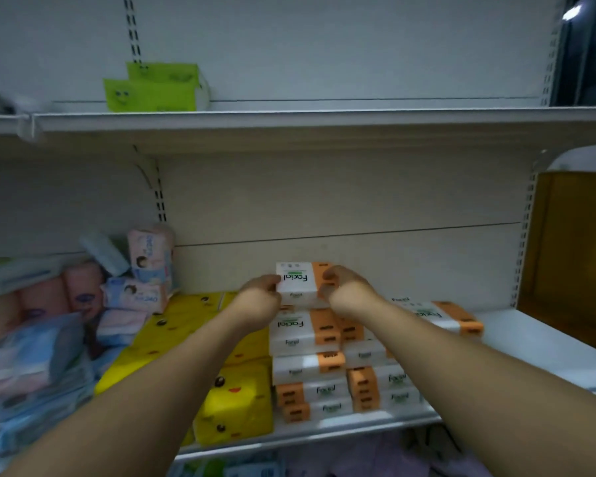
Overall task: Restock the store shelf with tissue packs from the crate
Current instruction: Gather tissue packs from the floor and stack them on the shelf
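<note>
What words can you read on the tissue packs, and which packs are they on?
"Facial": upside down on the orange-and-white tissue pack that the left hand and right hand grip.
"Facial": on the stacked orange-and-white packs below it, and on the single pack lying to the right.
Pink-and-blue packs: lettering too blurred to read.
Green packs and yellow packs: only cartoon faces, no readable words.

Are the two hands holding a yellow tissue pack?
No, the left hand and the right hand grip a white and orange pack, not a yellow one.
</note>
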Motion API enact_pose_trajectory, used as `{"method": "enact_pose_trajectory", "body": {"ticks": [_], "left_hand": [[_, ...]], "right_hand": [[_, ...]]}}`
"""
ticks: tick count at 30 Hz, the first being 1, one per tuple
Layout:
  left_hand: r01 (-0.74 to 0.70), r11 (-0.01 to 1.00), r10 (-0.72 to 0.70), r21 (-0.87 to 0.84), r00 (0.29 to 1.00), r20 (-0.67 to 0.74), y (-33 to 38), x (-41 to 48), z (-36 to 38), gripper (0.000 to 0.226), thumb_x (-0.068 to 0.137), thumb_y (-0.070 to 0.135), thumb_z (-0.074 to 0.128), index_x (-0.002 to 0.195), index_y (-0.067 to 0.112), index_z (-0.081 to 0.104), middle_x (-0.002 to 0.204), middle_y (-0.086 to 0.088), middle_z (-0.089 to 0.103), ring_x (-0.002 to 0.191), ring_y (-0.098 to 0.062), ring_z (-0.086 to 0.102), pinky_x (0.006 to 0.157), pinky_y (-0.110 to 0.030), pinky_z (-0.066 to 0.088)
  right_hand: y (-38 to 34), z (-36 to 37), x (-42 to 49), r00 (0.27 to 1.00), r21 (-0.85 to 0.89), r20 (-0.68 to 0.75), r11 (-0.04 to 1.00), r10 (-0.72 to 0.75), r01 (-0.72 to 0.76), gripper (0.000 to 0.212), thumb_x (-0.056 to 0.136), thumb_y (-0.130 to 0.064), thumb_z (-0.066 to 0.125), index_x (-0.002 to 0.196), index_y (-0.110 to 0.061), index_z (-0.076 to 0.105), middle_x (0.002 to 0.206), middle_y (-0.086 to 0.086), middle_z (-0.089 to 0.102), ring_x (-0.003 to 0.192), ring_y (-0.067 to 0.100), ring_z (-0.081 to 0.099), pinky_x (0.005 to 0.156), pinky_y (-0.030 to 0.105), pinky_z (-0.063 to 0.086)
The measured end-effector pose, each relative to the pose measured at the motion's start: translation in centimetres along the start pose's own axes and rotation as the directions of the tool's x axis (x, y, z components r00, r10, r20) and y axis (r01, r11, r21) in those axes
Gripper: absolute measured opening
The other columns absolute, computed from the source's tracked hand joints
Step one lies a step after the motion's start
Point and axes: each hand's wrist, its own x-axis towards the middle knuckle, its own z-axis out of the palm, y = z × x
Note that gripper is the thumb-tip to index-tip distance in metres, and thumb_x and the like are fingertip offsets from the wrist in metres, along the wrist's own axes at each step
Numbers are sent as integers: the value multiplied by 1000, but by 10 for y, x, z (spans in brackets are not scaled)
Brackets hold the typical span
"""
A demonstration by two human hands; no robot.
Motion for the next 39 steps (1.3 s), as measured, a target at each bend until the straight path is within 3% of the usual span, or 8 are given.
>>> {"method": "enact_pose_trajectory", "body": {"ticks": [3,8,10,14,19,28,32,39], "left_hand": [[59,998,-60,33,998,28,-4,16,4,47,95,14,36,142,15,40,143,-6,45,125,-26,48,101,-33,43],[97,992,-101,82,994,50,-13,20,11,43,100,20,30,142,13,38,146,-7,40,130,-24,43,102,-30,37],[93,986,-107,138,989,98,-12,19,13,40,101,19,27,135,9,46,142,-10,45,125,-24,46,93,-24,37],[98,963,-138,250,979,149,-13,23,18,39,102,18,22,124,5,51,133,-15,51,118,-26,50,94,-30,39],[63,953,-133,296,966,223,-17,21,18,43,102,27,19,117,7,55,124,-13,57,110,-23,55,91,-31,42],[31,964,-88,264,975,205,-21,21,19,41,102,31,24,137,19,42,138,-6,49,118,-20,51,87,-23,37],[57,949,-123,310,973,196,-28,24,20,50,100,39,28,147,22,28,152,-2,31,135,-20,36,106,-27,31],[73,959,-129,274,972,194,-26,17,17,50,98,41,31,146,28,28,153,1,29,137,-21,34,109,-29,30]], "right_hand": [[2,5,15,998,-61,62,998,7,-4,41,98,-25,41,138,-18,40,137,8,48,115,26,52,90,30,44],[7,15,28,986,-176,169,984,0,30,35,100,-26,32,131,-16,45,131,7,53,109,24,54,82,29,42],[11,19,34,980,-208,197,977,4,38,34,99,-26,31,128,-16,47,128,8,55,103,23,56,81,31,43],[13,23,37,974,-311,225,949,27,46,41,98,-32,30,136,-19,40,136,8,50,119,28,51,101,40,40],[12,28,36,960,-453,274,888,52,81,46,99,-39,21,141,-23,32,142,11,43,126,32,43,108,49,27],[14,27,31,966,-470,260,875,12,116,47,99,-39,22,144,-27,27,147,6,34,130,31,40,109,53,21],[17,24,31,965,-501,260,859,32,107,47,98,-43,18,140,-28,34,142,7,42,127,31,41,106,51,22],[17,21,27,979,-530,203,843,20,92,48,98,-45,19,140,-29,36,139,8,43,125,32,40,103,48,28]]}}
